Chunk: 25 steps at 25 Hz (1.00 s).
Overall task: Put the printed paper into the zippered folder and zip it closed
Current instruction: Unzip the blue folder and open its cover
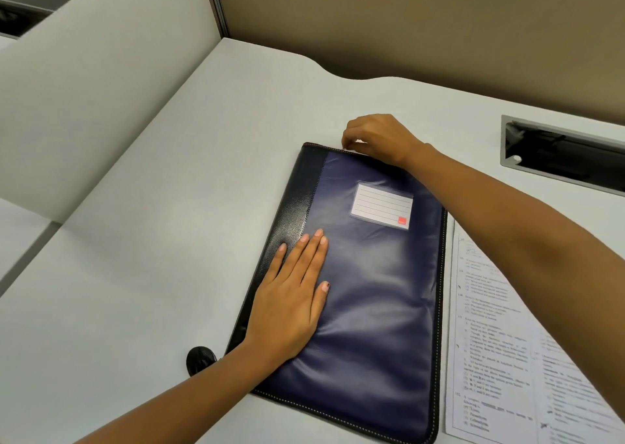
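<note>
A dark blue zippered folder (372, 291) with a black spine strip and a white label pocket lies flat on the pale desk (135, 274). My left hand (291, 298) rests flat on the folder's left side, fingers together, pressing it down. My right hand (378, 137) is at the folder's far edge, with its fingertips pinched on the zipper pull (344, 148) near the far left corner. The printed paper (500, 359) lies on the desk just right of the folder, partly under my right forearm.
A grey cable slot (561, 154) is cut into the desk at the far right. A white partition (101, 98) stands along the left side. A small black loop (199, 359) sticks out by the folder's near left corner.
</note>
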Each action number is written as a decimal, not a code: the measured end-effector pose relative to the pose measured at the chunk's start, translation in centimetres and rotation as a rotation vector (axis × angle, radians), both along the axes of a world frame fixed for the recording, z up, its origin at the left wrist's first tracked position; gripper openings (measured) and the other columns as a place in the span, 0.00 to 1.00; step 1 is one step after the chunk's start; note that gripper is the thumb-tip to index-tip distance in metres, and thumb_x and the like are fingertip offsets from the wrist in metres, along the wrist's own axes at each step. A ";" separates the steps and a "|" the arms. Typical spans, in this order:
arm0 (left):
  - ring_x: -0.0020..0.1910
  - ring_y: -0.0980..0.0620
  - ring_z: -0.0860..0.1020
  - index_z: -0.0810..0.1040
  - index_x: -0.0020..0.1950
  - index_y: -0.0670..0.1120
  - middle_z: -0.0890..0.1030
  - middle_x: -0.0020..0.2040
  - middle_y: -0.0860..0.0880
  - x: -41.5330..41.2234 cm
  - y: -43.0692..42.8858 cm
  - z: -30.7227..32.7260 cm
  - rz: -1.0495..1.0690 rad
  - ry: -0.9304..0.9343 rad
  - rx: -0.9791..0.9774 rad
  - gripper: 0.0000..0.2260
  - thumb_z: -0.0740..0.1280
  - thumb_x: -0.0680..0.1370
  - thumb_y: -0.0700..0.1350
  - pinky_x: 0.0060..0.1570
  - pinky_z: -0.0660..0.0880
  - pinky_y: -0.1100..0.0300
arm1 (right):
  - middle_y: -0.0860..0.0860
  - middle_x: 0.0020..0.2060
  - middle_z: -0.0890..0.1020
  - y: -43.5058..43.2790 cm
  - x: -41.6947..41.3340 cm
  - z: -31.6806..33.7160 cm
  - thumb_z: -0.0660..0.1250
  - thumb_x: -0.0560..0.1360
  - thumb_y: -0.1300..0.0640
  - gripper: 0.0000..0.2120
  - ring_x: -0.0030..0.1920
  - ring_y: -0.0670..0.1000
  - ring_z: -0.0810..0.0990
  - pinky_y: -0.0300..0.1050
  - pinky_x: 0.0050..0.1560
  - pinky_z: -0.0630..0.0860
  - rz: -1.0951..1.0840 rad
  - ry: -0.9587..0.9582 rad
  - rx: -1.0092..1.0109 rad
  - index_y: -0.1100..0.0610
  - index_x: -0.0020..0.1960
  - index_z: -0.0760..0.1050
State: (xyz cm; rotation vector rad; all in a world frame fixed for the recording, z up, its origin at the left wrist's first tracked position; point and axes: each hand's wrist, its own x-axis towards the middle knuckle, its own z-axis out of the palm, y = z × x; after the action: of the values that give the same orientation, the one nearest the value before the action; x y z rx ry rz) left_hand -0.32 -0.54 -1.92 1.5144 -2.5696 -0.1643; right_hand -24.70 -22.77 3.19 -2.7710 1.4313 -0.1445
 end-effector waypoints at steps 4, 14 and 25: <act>0.77 0.54 0.49 0.49 0.78 0.47 0.52 0.79 0.51 0.0 0.0 -0.2 0.001 -0.003 -0.004 0.25 0.48 0.82 0.53 0.75 0.51 0.52 | 0.56 0.45 0.82 1.8 -2.9 -0.2 0.64 0.76 0.63 0.05 0.46 0.59 0.79 0.50 0.40 0.74 -0.026 -0.004 -0.022 0.60 0.47 0.79; 0.77 0.54 0.50 0.49 0.78 0.47 0.53 0.78 0.51 0.1 0.1 -0.4 0.004 -0.006 -0.012 0.25 0.46 0.82 0.53 0.75 0.50 0.53 | 0.58 0.44 0.81 7.8 -10.6 -0.1 0.66 0.76 0.64 0.04 0.44 0.60 0.79 0.50 0.41 0.74 -0.203 -0.063 -0.013 0.63 0.47 0.79; 0.77 0.53 0.50 0.49 0.78 0.47 0.53 0.78 0.51 0.0 0.1 -0.6 0.015 -0.001 -0.032 0.26 0.45 0.81 0.53 0.76 0.50 0.53 | 0.59 0.42 0.80 16.3 -11.0 -2.3 0.67 0.74 0.67 0.03 0.42 0.58 0.78 0.51 0.43 0.76 -0.469 -0.313 -0.125 0.65 0.47 0.79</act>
State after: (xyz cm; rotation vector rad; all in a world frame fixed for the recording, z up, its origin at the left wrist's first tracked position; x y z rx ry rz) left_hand -0.28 -0.40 -2.48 1.5225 -2.5484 -0.1204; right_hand -35.69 -6.46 0.92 -2.2976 1.9933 -0.6595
